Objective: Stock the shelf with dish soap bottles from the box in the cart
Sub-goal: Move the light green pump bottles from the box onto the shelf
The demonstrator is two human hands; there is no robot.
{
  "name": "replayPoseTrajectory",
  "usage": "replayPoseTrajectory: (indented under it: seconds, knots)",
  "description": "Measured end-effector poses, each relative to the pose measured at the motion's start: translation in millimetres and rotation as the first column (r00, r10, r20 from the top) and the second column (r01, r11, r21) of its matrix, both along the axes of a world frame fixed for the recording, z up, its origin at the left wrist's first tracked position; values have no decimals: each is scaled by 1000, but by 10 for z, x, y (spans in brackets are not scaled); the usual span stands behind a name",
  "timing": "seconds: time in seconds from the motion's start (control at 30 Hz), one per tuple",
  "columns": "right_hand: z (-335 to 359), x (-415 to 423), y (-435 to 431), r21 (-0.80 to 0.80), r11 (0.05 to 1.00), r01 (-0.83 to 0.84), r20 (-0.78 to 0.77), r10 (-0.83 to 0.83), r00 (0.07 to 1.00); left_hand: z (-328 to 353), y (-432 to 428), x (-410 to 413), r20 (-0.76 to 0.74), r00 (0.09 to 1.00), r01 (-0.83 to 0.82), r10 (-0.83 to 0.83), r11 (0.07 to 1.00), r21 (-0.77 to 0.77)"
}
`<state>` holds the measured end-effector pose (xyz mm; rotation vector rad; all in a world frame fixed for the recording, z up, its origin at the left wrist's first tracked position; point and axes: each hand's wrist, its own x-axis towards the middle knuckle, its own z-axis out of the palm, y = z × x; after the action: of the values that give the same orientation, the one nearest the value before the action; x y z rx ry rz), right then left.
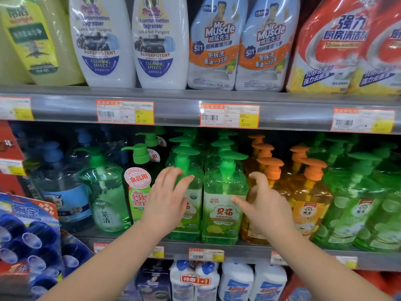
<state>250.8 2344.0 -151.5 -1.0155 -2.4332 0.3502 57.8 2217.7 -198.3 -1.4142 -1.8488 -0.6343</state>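
Two bare forearms point(121, 253) are reaching in from the near edge toward the middle shelf point(243, 249), which is carrying rows of pump bottles running front to back. Above it, the upper shelf point(71, 107) is holding large cleaner bottles point(102, 40), standing upright side by side. On the middle shelf, blue pump bottles point(65, 192) are standing at the left, orange pump bottles point(310, 192) right of centre, and green pump bottles point(355, 205) further right. At the centre, two rows of green dish soap are standing side by side. Their front pair is sitting at the shelf's near edge: the left green bottle point(191, 224) and the right green bottle point(224, 205), touching each other. The left hand point(167, 198) is lying against the left green bottle's shoulder, fingers straight and spread apart, gripping nothing. The right hand point(267, 205) is hovering at the right green bottle's right side, in front of the orange pump bottles. Its fingers are half curled and apart from the thumb, which is pointing at the label; whether it is touching cannot be told. Price tags point(125, 111) are hanging along the upper shelf's front rail.
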Motion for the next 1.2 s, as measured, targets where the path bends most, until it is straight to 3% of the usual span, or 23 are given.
replayPoseTrajectory:
  seconds: [0.13, 0.23, 0.33, 0.5, 0.83, 0.97, 1.2]
  knots:
    - [88, -91, 15, 242, 962, -127, 100, 106, 989, 0, -6, -9, -9, 1000, 3, -3, 1000, -8]
    - [70, -195, 21, 294, 938, -181, 275, 99, 956, 23, -14, -15, -1, 1000, 14, -14, 1000, -12]
    - [34, -221, 56, 348, 920, -179, 332, 57, 942, 72, -18, -26, -34, 999, -10, 9, 1000, -27]
    - [31, -230, 60, 320, 933, -166, 338, 51, 940, 11, -5, -17, -23, 994, -112, 111, 993, -45]
    - [-15, -316, 157, 328, 929, -175, 285, 79, 955, -39, 21, -21, 37, 994, -106, 107, 994, -28]
    - [17, -311, 189, 307, 926, -219, 329, 113, 937, -19, 15, -13, 44, 991, -127, 129, 991, -44]
    - [36, -297, 185, 275, 937, -216, 319, 123, 940, -8, 15, 38, -67, 955, -295, 288, 939, -177]
